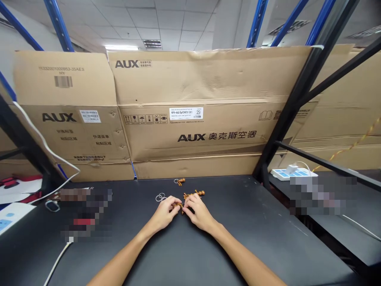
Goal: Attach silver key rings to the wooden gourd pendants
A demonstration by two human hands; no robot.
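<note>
My left hand (164, 213) is closed in a pinch on a small brown pendant (182, 210), which looks wooden and partly hides behind the fingers. My right hand (199, 213) meets it from the other side, fingertips pressed together by what looks like a thin ring at the pendant's end; its grip is mostly hidden. Just beyond the right fingers lies a small heap of brown gourd-shaped pendants (201, 193). Several loose metal rings (160, 197) rest beyond the left hand. Farther back, a gourd pendant (181, 180) lies with a metal ring (176, 181) at its left end.
Large cardboard sheets (193, 147) wall off the back of the black tabletop (190, 254). Black frame posts (285, 107) stand at the sides. White power strips (281, 174) lie left and right. A white cable (58, 258) and blurred items occupy the left side.
</note>
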